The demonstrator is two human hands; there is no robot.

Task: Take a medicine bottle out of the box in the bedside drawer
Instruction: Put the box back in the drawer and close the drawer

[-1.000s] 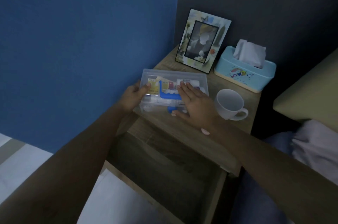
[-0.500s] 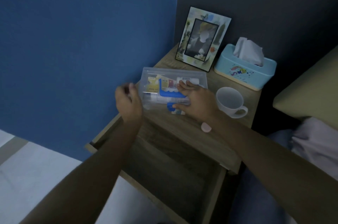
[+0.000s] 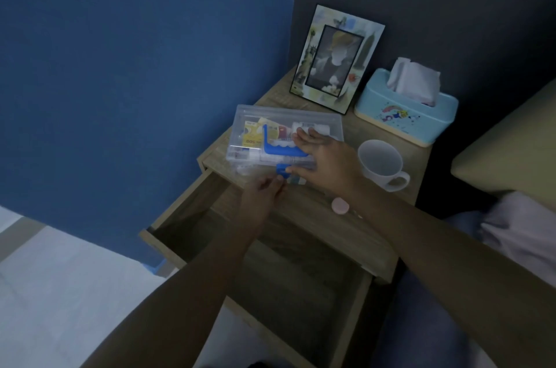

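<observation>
A clear plastic box with a blue handle and a blue front latch sits on top of the wooden bedside table, lid closed. Medicine packets and a white bottle show through the lid. My right hand lies flat on the lid's right half, pressing it. My left hand is at the box's front edge, fingertips pinched at the blue latch. The drawer below is pulled out and looks dark inside.
A photo frame leans against the dark wall at the back. A light blue tissue box and a white mug stand to the right of the clear box. A small pink round thing lies near my right wrist. Bedding is at the right.
My left hand has let go of the box's left side, swung down and come to the front latch. My right hand has stayed on the lid.
</observation>
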